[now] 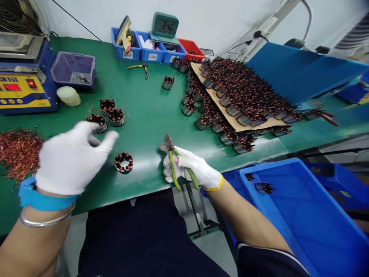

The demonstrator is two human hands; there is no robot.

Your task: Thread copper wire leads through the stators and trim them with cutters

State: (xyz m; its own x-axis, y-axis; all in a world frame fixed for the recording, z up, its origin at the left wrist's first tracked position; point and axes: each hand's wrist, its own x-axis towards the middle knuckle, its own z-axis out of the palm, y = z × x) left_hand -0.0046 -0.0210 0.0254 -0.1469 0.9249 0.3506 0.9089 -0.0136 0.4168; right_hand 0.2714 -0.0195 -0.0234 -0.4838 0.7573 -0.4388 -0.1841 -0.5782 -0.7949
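White-gloved, my left hand (72, 157) hovers over the left side of the green table, thumb and fingers apart. Just beyond its fingertips is a wound motor stator (98, 122), with two more stators (116, 117) close behind it. I cannot see whether the fingers touch the nearest one. A single stator (123, 162) lies on the table between my two hands, its open centre facing up. My right hand (187, 167), also gloved, rests near the table's front edge, wrapped round green-handled side cutters (172, 157). The cutters' jaws point away from me.
Copper wire scraps (20, 152) are heaped at left, near a purple bin (91, 71) and a blue-yellow machine (25, 90). Many stators crowd a cardboard sheet (223, 109) at right. Small blue bins (127, 54) line the back; a large blue tray (311, 215) sits lower right.
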